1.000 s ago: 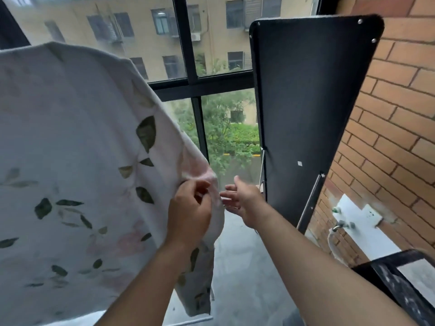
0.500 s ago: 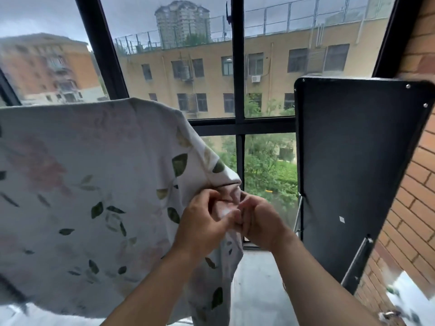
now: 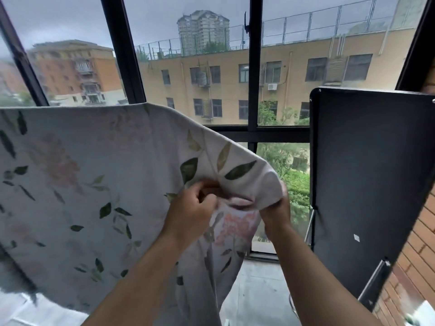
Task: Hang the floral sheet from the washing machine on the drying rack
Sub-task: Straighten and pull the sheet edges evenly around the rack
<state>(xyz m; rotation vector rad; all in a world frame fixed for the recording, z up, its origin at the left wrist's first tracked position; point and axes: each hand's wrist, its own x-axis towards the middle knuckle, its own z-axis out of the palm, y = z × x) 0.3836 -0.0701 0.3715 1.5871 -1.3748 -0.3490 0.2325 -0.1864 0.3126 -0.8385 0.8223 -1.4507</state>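
Grips the floral sheet (image 3: pixel 94 184) with both hands, just left of the black panel (image 3: pixel 367 184). Pinches a gathered fold of the cloth with the left hand (image 3: pixel 190 208), fingers curled tight against the thumb, farther from the black panel than the other hand. Holds the bunched corner with the right hand (image 3: pixel 274 211), close beside the panel's left edge yet apart from it, fingers tucked up into the fabric (tips covered by cloth, so only the curl of the hand shows). Leaves a short sagging span of cloth between the two hands.

Spreads wide to the left of the black panel, white with green leaves and faint pink blooms. Folds over a straight support hidden under the cloth, a little lower than the panel's top edge. Drops from there toward the grey floor (image 3: pixel 256 285), with one loose end dangling below the hands, left of the panel's foot.

Looks out, past the black panel's left edge, through a dark window frame (image 3: pixel 251 90) at a yellow building and green shrubs. Meets a brick wall (image 3: pixel 419 243) directly right of the panel, touching or nearly so; cannot tell which.
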